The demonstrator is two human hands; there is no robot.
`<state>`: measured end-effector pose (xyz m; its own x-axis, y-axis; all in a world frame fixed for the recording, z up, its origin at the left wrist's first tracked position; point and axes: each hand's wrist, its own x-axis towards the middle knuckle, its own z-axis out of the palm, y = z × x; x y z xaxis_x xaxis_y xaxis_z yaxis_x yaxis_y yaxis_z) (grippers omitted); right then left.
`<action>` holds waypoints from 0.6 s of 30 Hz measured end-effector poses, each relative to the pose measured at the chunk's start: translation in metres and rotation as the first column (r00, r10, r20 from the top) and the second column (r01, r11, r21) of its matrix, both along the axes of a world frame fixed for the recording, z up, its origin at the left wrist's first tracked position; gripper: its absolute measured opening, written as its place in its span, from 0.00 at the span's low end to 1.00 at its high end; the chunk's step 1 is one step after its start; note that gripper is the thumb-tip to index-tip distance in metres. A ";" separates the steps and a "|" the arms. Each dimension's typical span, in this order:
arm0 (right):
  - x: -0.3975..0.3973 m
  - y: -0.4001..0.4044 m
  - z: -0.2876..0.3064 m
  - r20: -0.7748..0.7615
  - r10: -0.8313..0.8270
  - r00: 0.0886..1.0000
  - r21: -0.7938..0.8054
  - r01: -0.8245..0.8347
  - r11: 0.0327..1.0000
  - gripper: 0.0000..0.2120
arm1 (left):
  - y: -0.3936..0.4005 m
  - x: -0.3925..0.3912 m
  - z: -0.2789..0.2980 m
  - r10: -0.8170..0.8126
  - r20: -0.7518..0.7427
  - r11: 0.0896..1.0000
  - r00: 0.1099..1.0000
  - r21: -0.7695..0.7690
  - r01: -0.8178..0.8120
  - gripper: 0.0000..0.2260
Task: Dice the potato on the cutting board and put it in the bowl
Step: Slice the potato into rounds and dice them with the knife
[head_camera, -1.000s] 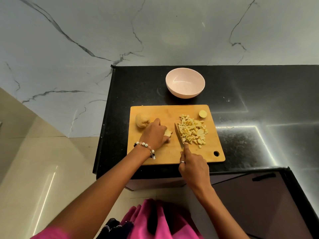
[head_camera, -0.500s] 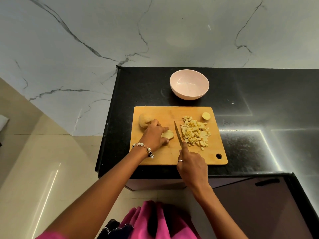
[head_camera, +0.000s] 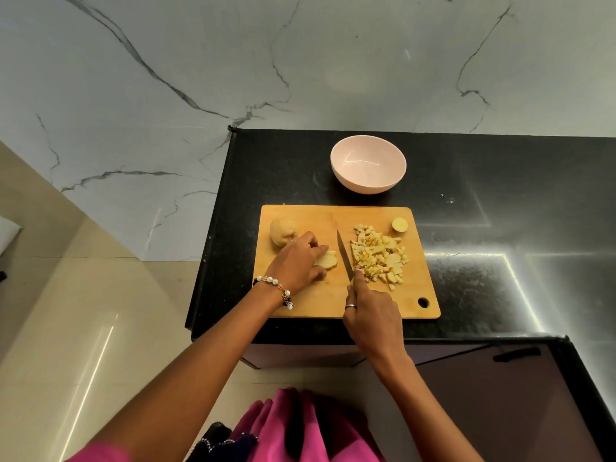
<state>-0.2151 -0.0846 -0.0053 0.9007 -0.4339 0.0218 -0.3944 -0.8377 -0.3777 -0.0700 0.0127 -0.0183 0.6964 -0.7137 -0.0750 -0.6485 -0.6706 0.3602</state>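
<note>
Bamboo cutting board (head_camera: 300,305): the knife (head_camera: 344,255) has lifted clear of the diced potato (head_camera: 378,256), right hand (head_camera: 371,316) fingers gripping its handle; left hand (head_camera: 296,263) fingers now steady a slice (head_camera: 327,260) for cutting.

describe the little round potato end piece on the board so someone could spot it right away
Find the wooden cutting board on the black counter. At its far right corner, beyond the pile of diced potato, lies the end piece, a lone round slice.

Black counter (head_camera: 500,195) carries cutting board (head_camera: 310,301) and bowl (head_camera: 368,181).
</note>
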 end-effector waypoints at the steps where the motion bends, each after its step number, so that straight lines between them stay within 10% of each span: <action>1: 0.001 0.003 0.001 -0.024 0.012 1.000 -0.004 -0.012 1.000 0.23 | 0.001 0.001 0.000 -0.002 -0.006 1.000 1.000 -0.011 0.002 0.25; 18: 0.009 0.024 -0.007 -0.253 0.058 0.966 -0.218 -0.115 0.969 0.30 | -0.007 0.000 -0.008 0.128 -0.131 0.978 0.983 -0.147 -0.147 0.24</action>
